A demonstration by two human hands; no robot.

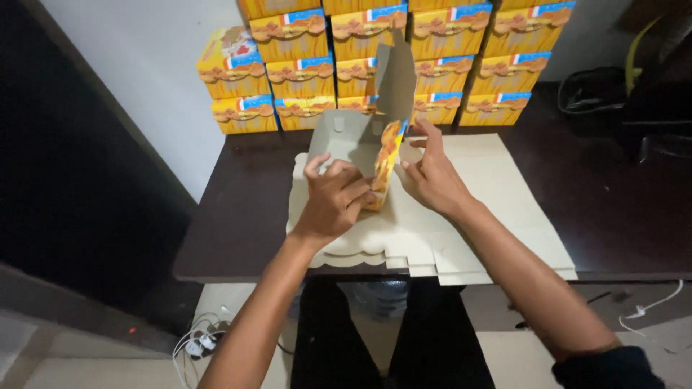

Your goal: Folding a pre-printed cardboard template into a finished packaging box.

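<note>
One half-folded carton (364, 137) is being worked at the middle of the dark worktop (238, 209), its grey inner side turned up and its yellow printed side seen along one raised wall. Beneath it a stack of flat grey blanks (504, 209) is spread; several scalloped edges are fanned out at the near side, but the sheets cannot be counted exactly. Against the wall behind, finished yellow boxes (303, 75) are piled in about five columns and three to four rows; some eighteen are seen, with the top row cut off by the picture's edge.

The left hand (333, 202) is curled over the carton's near left corner, its grip closed on the folded wall with the fingers bent inward and the thumb raised along the grey panel. The right hand (432, 176) is held partly open, its fingers spread and its fingertips touching the carton's right flap just beside the printed wall; the flap is pressed rather than clasped.

A tall grey flap is raised in front of the boxes, hiding parts of the middle column. At the far right, dark objects and a yellow-green strap (638, 50) are too dim to be made out. White cables (198, 342) lie on the floor below.
</note>
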